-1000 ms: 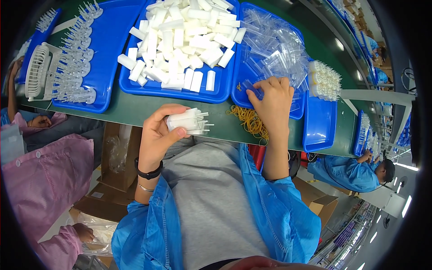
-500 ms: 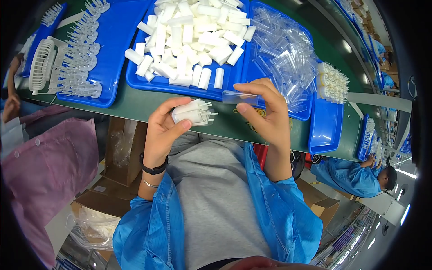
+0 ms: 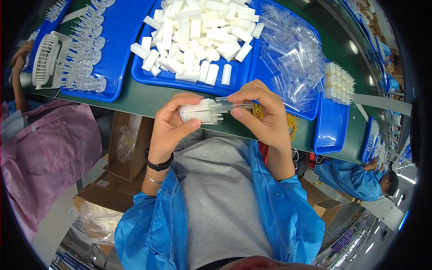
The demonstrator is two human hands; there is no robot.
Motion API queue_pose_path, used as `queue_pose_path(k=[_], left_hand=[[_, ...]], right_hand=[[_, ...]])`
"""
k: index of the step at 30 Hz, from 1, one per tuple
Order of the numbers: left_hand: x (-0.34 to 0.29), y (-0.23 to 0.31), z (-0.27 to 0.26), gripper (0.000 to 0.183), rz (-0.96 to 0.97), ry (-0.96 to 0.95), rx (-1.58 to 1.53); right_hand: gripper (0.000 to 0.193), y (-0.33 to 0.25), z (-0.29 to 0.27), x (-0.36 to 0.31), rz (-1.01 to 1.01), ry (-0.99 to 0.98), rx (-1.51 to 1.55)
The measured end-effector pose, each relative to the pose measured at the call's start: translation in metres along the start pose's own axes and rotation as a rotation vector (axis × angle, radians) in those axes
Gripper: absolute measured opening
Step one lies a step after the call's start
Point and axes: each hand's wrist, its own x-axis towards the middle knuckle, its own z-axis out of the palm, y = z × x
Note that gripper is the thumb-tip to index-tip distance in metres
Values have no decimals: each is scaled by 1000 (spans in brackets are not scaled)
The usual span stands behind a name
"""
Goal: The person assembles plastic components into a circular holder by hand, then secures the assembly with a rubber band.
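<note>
My left hand [image 3: 173, 118] is closed round a white foam-and-pin assembly [image 3: 198, 112], its thin clear pins pointing right. Between thumb and fingers, my right hand [image 3: 265, 110] pinches a clear plastic sleeve [image 3: 240, 106]. The sleeve's left end meets the pins at the assembly's right side; how far it overlaps them I cannot tell. Both hands are over the near edge of the green table. Just beyond them, white foam blocks [image 3: 193, 40] fill a blue tray [image 3: 180, 83], and a heap of clear plastic sleeves [image 3: 292, 58] lies in the tray to its right.
To the left, a blue tray [image 3: 118, 54] holds rows of clear pinned parts [image 3: 83, 58] beside a white rack [image 3: 46, 60]. Yellow bands [image 3: 292, 123] lie behind my right hand. Bundled foam pieces [image 3: 338, 85] sit above a small blue tray [image 3: 330, 135]. Co-workers sit on both sides.
My right hand has brought the clear sleeve left and down to the pins of the foam assembly. My left hand has shifted slightly right, still holding the assembly.
</note>
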Motion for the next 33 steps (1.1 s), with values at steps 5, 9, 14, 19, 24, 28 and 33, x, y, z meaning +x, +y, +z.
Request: queue_pose_path(k=[5, 9, 14, 19, 24, 28, 33], left_hand=[[1, -6, -7, 32, 34, -69, 17], [0, -2, 1, 29, 0, -12, 17], [1, 1, 2, 28, -46, -16, 11], [0, 0, 1, 30, -64, -92, 10], [0, -1, 2, 27, -51, -64, 57], [0, -1, 3, 25, -23, -56, 89], [1, 0, 4, 22, 21, -51, 109]], right_hand=[[19, -4, 6, 3, -9, -38, -6], [18, -5, 9, 3, -18, -27, 6], [17, -5, 11, 4, -57, -51, -6], [23, -10, 11, 7, -102, -86, -28], [32, -2, 18, 3, -94, 6, -48], [34, 2, 24, 1, -95, 40, 15], [37, -8, 24, 1, 20, 41, 120]])
